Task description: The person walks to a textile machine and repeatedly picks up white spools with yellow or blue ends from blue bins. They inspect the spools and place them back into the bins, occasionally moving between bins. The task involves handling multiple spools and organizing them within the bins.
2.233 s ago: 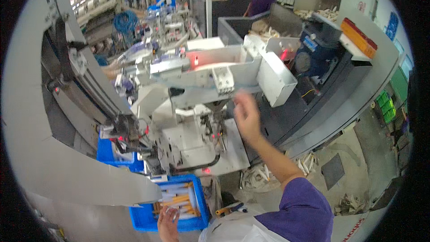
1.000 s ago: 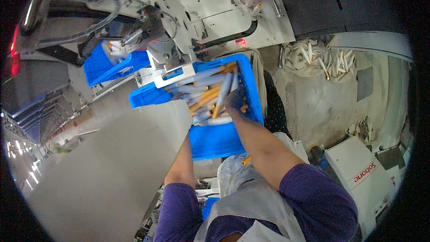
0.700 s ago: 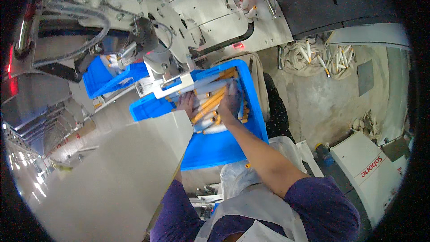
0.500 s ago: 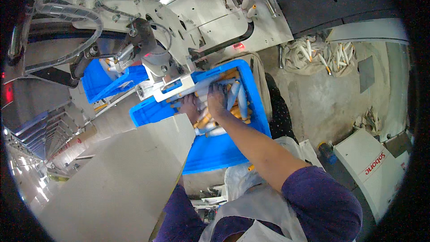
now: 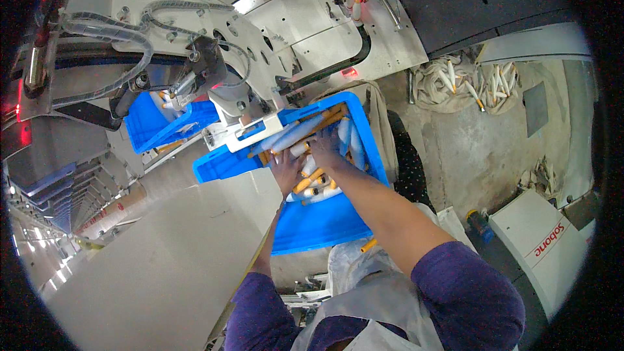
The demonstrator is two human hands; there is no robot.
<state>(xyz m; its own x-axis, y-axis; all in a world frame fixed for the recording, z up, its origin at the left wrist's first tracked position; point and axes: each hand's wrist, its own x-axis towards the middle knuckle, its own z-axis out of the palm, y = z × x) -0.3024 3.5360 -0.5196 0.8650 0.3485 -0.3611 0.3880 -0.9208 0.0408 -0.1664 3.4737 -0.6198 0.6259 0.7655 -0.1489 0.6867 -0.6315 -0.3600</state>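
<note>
Both my hands are inside a blue plastic crate [image 5: 312, 231], over a heap of yarn bobbins [image 5: 316, 182], white yarn wound on orange tubes. My left hand [image 5: 286, 170] lies on the bobbins at the crate's left part, fingers spread and pointing away from me. Close to its right, my right hand [image 5: 326, 151] reaches down onto the bobbins, fingers apart, tips partly hidden among them. A short bobbin [image 5: 299, 149] sits between the two hands. Longer bobbins lie slantwise along the far side, and others stand along the right wall.
White machine framing [image 5: 260, 127] overhangs the crate's far rim. A pale panel [image 5: 175, 247] covers the crate's near left corner. Another blue crate [image 5: 146, 120] with bobbins stands at far left. Cloth sacks [image 5: 442, 88] with bobbins lie on the floor at right.
My left hand has shifted slightly right and nearer, with its fingers now spread. My right hand has moved a little right and nearer. Bobbins beneath them have shifted.
</note>
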